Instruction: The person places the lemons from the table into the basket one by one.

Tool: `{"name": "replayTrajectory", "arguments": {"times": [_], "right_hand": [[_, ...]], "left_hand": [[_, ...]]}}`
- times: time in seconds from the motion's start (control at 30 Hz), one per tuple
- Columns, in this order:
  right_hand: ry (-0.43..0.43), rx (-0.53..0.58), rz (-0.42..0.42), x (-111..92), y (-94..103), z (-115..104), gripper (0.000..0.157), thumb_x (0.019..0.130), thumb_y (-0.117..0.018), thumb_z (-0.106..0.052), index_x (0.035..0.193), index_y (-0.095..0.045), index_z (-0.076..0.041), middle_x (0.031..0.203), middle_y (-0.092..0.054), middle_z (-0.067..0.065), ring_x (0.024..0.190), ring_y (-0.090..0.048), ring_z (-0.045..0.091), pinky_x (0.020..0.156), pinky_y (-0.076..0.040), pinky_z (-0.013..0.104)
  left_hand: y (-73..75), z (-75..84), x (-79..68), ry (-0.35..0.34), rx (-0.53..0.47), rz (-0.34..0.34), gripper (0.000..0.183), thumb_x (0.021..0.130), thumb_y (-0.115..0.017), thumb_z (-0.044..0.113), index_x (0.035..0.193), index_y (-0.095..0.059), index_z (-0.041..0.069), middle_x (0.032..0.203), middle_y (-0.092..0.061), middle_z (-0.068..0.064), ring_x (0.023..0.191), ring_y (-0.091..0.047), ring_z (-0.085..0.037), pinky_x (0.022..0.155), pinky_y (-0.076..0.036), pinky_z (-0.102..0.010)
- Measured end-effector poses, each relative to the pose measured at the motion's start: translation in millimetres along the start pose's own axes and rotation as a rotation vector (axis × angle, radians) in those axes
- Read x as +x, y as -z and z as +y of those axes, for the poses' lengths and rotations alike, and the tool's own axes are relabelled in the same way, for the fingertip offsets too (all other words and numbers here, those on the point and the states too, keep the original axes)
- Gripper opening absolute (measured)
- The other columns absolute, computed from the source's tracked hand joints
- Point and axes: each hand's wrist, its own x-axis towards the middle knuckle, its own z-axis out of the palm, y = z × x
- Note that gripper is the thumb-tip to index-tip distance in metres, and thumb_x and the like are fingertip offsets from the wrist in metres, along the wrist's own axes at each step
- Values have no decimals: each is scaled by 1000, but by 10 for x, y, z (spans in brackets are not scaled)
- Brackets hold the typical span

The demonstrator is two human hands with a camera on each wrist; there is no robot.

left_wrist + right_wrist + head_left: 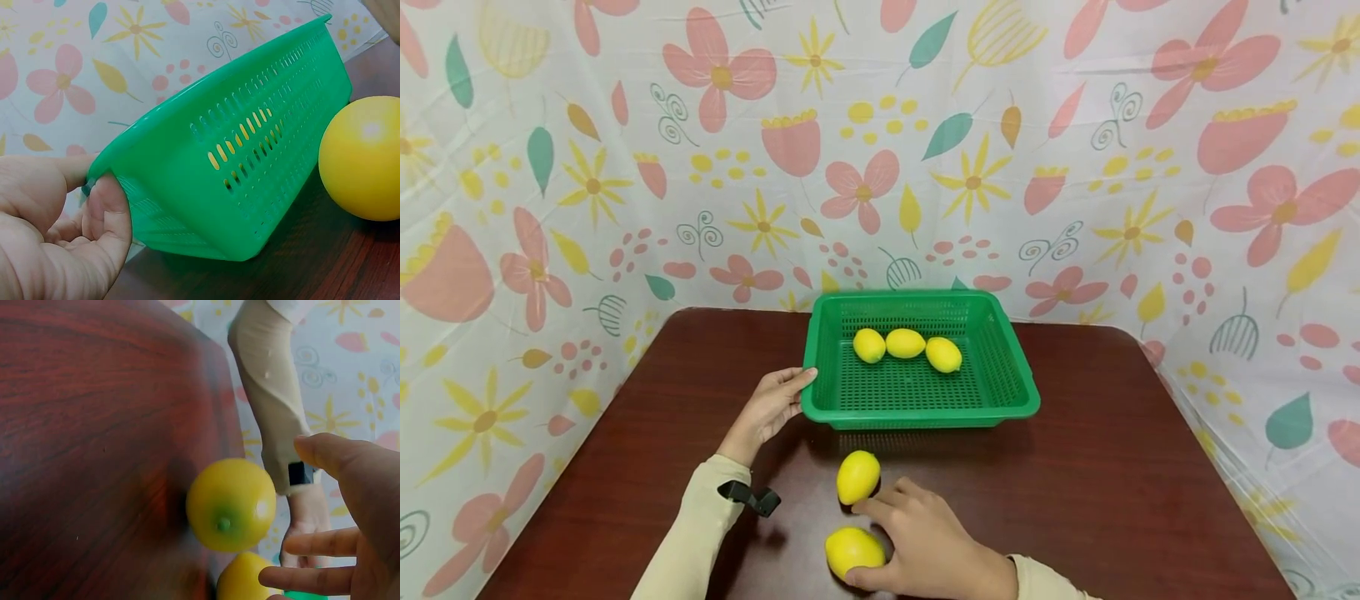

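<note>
A green plastic basket (917, 414) stands at the back of the table, three yellow lemons (906, 343) lying inside. My left hand (772, 408) pinches its left rim between thumb and fingers; the left wrist view shows the thumb (111, 203) against the outer wall. In front of the basket, a lemon (858, 477) lies on the table, with another lemon (854, 553) nearer to me. Around the nearer one my right hand (925, 537) reaches from the right, thumb and fingers spread. In the right wrist view a gap shows between those fingers (322, 542) and the lemon (231, 503).
Dark reddish-brown wood makes up the tabletop (1120, 467). A white curtain (880, 108) printed with flowers and leaves hangs behind the table and along both sides. On my left wrist is a black strap (748, 497).
</note>
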Motion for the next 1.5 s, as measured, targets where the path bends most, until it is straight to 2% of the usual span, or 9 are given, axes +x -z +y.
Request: {"name": "replayTrajectory", "arguments": {"times": [0.17, 0.4, 0.73, 1.07, 1.3, 1.5], "right_hand": [[71, -93, 19, 13, -58, -49, 60, 86, -70, -68, 120, -73, -19, 107, -72, -10, 92, -58, 8, 70, -51, 23], [81, -125, 2, 10, -132, -53, 54, 82, -74, -66, 115, -72, -23, 104, -69, -10, 87, -54, 6, 62, -43, 19], [4, -31, -108, -6, -167, -26, 52, 82, -78, -61, 120, -71, -26, 100, -68, -14, 88, -54, 4, 60, -42, 22], [-28, 78, -120, -20, -182, -14, 46, 85, -77, -57, 120, -70, -27, 104, -68, -17, 91, -54, 3, 62, -43, 21], [-22, 120, -83, -36, -61, -34, 44, 86, -78, -54, 119, -72, -27, 103, -68, -18, 89, -56, 0, 67, -47, 21], [7, 104, -25, 31, 162, -22, 47, 83, -80, -54, 118, -73, -23, 101, -70, -12, 79, -51, -1, 61, -42, 15]], "left_hand": [[-2, 12, -4, 1, 10, 7, 44, 105, -62, 27, 135, -53, -5, 86, -54, 1, 71, -52, -10, 69, -51, -23], [-13, 13, 4, 4, -9, 10, 42, 105, -62, 26, 133, -54, -5, 86, -57, 0, 71, -56, -10, 70, -53, -23], [-19, 6, 5, 4, -19, 5, 43, 104, -63, 27, 131, -55, -5, 86, -60, 0, 72, -59, -9, 70, -55, -24], [-12, 9, -6, 1, -19, 2, 44, 104, -63, 27, 132, -54, -6, 87, -60, 0, 73, -59, -9, 71, -55, -24], [-9, 6, -7, 5, -13, 2, 45, 104, -63, 28, 132, -54, -5, 87, -60, 1, 73, -58, -9, 71, -55, -23], [-7, -2, -8, 0, -14, 4, 48, 104, -63, 28, 135, -52, -7, 88, -61, 0, 73, -60, -9, 72, -56, -24]]}}
